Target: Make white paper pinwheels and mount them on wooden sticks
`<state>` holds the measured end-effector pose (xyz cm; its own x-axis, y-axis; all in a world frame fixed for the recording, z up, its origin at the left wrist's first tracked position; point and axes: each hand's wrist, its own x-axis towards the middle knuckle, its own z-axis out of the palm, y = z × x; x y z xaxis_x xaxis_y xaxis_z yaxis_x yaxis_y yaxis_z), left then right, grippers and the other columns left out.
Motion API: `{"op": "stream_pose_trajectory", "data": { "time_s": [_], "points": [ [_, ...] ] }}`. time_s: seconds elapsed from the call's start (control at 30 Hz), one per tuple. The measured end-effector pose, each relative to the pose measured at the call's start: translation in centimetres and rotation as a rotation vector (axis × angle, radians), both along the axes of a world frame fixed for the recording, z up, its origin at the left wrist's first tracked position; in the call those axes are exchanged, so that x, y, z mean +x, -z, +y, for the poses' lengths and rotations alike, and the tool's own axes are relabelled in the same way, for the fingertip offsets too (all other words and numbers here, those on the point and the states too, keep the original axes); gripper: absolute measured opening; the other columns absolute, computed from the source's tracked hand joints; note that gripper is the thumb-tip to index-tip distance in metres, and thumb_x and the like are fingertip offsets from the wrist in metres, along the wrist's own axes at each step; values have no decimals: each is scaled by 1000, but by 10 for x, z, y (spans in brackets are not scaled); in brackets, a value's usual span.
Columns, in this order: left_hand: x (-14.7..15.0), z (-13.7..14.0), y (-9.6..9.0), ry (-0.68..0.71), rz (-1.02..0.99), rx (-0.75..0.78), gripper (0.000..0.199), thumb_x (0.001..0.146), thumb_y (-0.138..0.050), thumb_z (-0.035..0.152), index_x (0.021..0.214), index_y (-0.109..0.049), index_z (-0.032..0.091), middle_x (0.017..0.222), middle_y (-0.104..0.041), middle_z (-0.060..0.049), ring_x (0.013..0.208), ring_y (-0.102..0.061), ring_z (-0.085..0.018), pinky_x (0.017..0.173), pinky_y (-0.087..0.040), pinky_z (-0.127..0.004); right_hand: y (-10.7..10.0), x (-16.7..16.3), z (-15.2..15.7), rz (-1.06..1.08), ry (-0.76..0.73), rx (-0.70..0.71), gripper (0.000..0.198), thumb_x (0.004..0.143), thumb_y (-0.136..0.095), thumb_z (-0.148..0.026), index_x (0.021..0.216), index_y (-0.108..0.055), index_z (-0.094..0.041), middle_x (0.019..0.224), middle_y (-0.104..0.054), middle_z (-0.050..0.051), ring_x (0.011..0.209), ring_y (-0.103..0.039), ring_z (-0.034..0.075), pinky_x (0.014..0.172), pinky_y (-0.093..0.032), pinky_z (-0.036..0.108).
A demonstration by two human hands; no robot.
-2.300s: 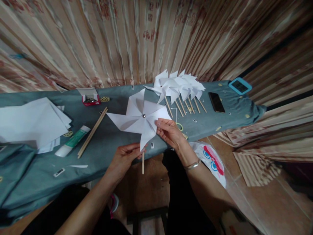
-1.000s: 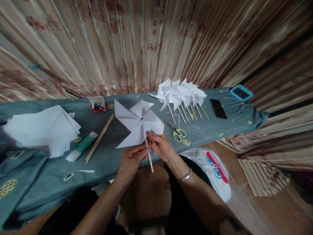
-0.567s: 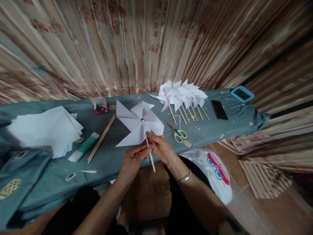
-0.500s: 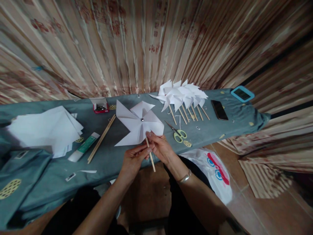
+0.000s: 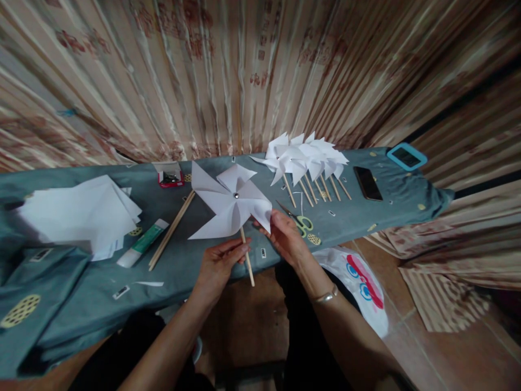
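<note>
A white paper pinwheel [image 5: 236, 209] with a silver pin at its centre stands above the near side of the table. My left hand [image 5: 222, 260] pinches its wooden stick [image 5: 248, 266] below the blades. At the pinwheel's right blade is my right hand [image 5: 287, 231], thumb by the edge and fingertips partly hidden behind the paper. Scissors [image 5: 303, 222] with green handles lie just beyond that hand, partly covered by it. Farther back on the right, several finished pinwheels [image 5: 307, 157] lie overlapping in a row, their sticks pointing toward me.
Left on the grey-green cloth [image 5: 93, 282] are stacked white paper sheets [image 5: 81, 212], a green-and-white box [image 5: 142, 243], loose wooden sticks [image 5: 171, 231] and a small red box [image 5: 171, 178] of pins. A phone [image 5: 367, 183] and a blue-framed device [image 5: 407, 156] lie right. A curtain hangs behind.
My right hand has left the stick and shifted right and up to the pinwheel's right blade. My left hand keeps its hold on the stick, slightly farther left.
</note>
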<state>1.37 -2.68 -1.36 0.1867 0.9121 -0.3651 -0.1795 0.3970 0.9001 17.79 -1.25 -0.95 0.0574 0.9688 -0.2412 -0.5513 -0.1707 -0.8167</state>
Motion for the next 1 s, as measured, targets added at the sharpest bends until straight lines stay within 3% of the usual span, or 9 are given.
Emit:
{"op": "stream_pose_trajectory", "data": {
  "time_s": [0.1, 0.3, 1.0],
  "points": [
    [0, -2, -3, 47, -7, -14, 31, 58, -81, 39, 79, -80, 17, 54, -59, 1, 55, -48, -11, 59, -41, -25, -1, 10, 3, -34, 87, 60, 41, 63, -82, -56, 85, -76, -22, 79, -75, 2, 68, -65, 13, 59, -51, 22],
    [1, -3, -3, 119, 12, -13, 27, 60, -78, 37, 78, -80, 18, 52, -57, 1, 55, -48, -10, 58, -40, -24, -4, 18, 5, -78, 144, 73, 29, 60, -87, -43, 74, -76, -21, 70, -73, -2, 57, -58, 7, 53, -48, 17],
    [1, -3, -5, 109, 0, -14, 25, 59, -78, 36, 78, -80, 19, 51, -57, 2, 55, -47, -10, 58, -40, -23, -6, 13, -1, -36, 89, -18, 29, 51, -91, -36, 70, -77, -21, 61, -71, -3, 53, -61, 7, 54, -54, 17]
  ]
}}
